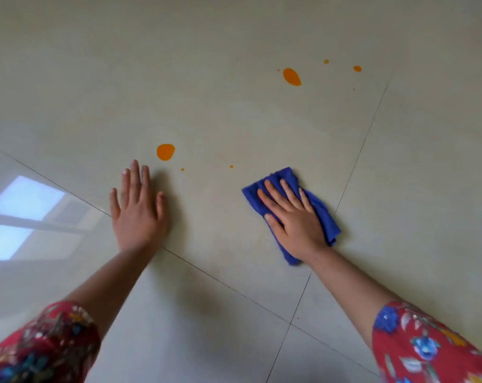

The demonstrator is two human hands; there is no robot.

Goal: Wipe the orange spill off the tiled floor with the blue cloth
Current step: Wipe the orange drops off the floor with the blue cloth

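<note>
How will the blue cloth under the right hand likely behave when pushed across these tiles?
Probably floppy: the crumpled blue cloth shows soft folds around the flat right hand, so it may bunch when shoved. It likely slides easily, since the glossy pale tiled floor shows a window reflection. It looks light; lifted, it would probably drape.

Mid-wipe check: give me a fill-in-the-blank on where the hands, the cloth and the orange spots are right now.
The right hand presses flat on a cloth coloured ____.
The left hand lies flat on the tiled floor, holding ____.
The nearest large orange spot sits just beyond the fingertips of the ____ hand.
The other large orange spot lies ____ from the person than the cloth.
Missing: blue; nothing; left; farther.
</note>
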